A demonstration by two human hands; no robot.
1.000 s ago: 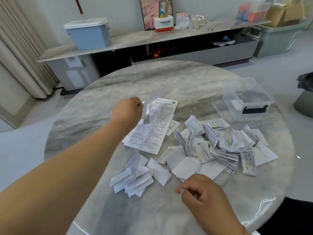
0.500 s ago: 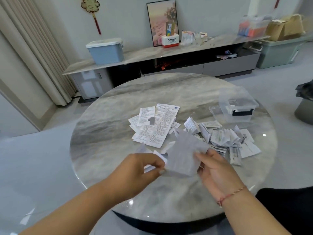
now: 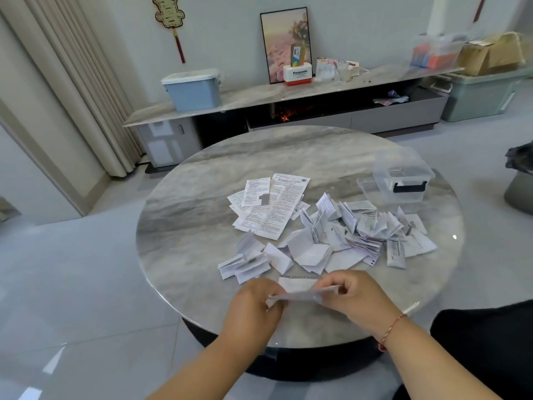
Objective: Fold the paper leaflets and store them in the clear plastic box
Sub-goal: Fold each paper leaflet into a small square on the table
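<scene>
A white paper leaflet [image 3: 300,290], bent over along its length, hangs just above the near edge of the round marble table [image 3: 202,197]. My left hand [image 3: 253,307] pinches its left end and my right hand [image 3: 354,295] pinches its right end. Flat printed leaflets [image 3: 277,206] lie at the table's middle. A heap of folded leaflets [image 3: 354,232] spreads to the right of them, and a smaller folded bunch [image 3: 248,261] lies nearer me. The clear plastic box [image 3: 403,180] with a black handle stands at the far right of the table, with its lid beside it.
Behind the table runs a long low cabinet [image 3: 288,93] carrying a blue lidded bin [image 3: 193,88], a framed picture and small boxes. A green storage crate [image 3: 484,93] stands at the far right. Curtains hang at the left. Shiny tiled floor surrounds the table.
The sheet that both hands held up open half a second ago is now bent over lengthwise and held lower, near the table's front edge. The camera has pulled back from the table.
</scene>
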